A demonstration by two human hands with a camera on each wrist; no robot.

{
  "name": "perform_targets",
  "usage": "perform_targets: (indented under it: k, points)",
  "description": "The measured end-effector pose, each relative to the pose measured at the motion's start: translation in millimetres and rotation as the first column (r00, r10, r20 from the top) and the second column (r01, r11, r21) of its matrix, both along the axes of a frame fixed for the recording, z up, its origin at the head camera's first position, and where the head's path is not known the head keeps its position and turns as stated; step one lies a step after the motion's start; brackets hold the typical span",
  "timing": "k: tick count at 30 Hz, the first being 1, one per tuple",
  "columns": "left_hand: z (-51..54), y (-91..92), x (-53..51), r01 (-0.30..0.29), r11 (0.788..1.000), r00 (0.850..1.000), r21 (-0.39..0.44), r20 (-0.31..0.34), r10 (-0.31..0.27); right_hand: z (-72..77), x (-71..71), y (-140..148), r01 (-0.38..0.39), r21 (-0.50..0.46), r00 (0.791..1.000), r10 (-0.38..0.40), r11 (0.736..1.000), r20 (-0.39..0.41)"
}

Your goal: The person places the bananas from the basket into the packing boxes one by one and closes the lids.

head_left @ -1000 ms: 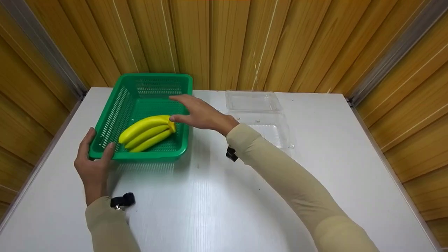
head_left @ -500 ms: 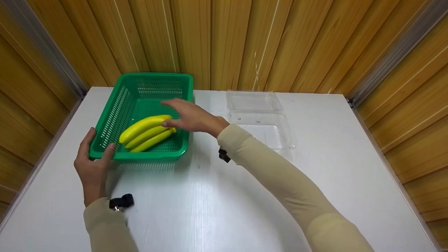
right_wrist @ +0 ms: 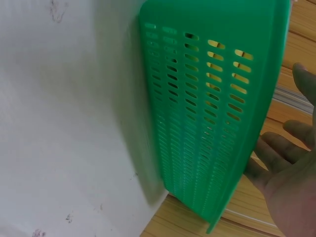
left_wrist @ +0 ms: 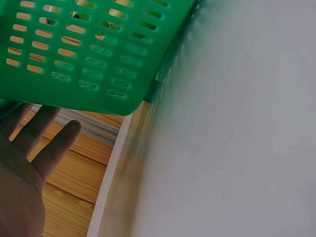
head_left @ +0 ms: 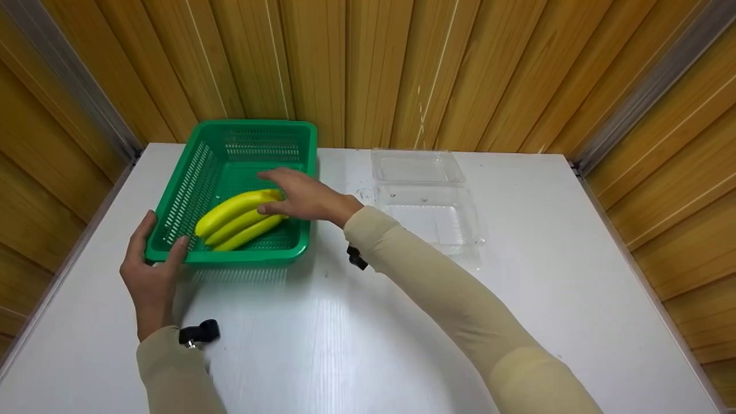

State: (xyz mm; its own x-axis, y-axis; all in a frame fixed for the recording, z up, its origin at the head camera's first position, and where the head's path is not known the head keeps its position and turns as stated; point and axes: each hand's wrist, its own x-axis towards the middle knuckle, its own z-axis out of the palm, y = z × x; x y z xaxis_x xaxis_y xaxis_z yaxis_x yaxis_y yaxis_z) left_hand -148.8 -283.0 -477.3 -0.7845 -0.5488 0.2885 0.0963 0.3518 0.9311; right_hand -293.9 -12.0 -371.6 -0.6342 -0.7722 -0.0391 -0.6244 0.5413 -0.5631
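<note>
Nearby (right of the basket) lies a clear container.

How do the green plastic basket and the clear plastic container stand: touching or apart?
Apart: the head view shows a strip of white tabletop between the green plastic basket and the clear plastic container.

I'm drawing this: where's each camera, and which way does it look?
Head: on the head, looking forward and down at bananas in a green basket; left hand, right hand, sleeves show.
Left wrist: on that wrist, facing the basket's outside; left hand partly shows.
Right wrist: on that wrist, facing it too; right hand partly shows.
Both wrist views share basket and table.
</note>
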Motion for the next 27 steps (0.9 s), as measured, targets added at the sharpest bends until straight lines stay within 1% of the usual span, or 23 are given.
perform_targets:
  k: [9, 16, 18, 23, 27]
  points:
    - [-1.8, -1.6, -0.6, -0.003, 1.0, 1.0, -0.008, -0.005, 0.003, -5.9, -2.6, -7, 0.051, -0.008, 0.997, -0.051, 0.999, 0.051]
    - [-1.1, 0.1, -0.1, -0.01, 1.0, 1.0, -0.005, -0.006, 0.01, -10.3, -3.8, -10, 0.052, -0.013, 0.996, -0.051, 0.999, 0.076]
    - [-1.3, 0.9, -0.6, -0.005, 1.0, 1.0, -0.002, -0.014, 0.005, -11.6, -3.6, -11, 0.052, -0.007, 0.996, -0.051, 0.999, 0.07]
    - [-2.8, 1.1, -1.6, 0.004, 1.0, 1.0, 0.018, -0.024, -0.003, -16.3, -3.2, -14, 0.045, 0.034, 0.999, -0.046, 0.998, 0.025]
    - [-3.8, 0.2, -0.9, 0.001, 1.0, 0.999, 0.013, -0.036, -0.001, -19.8, -3.5, -19, 0.034, 0.059, 0.999, -0.033, 0.998, -0.008]
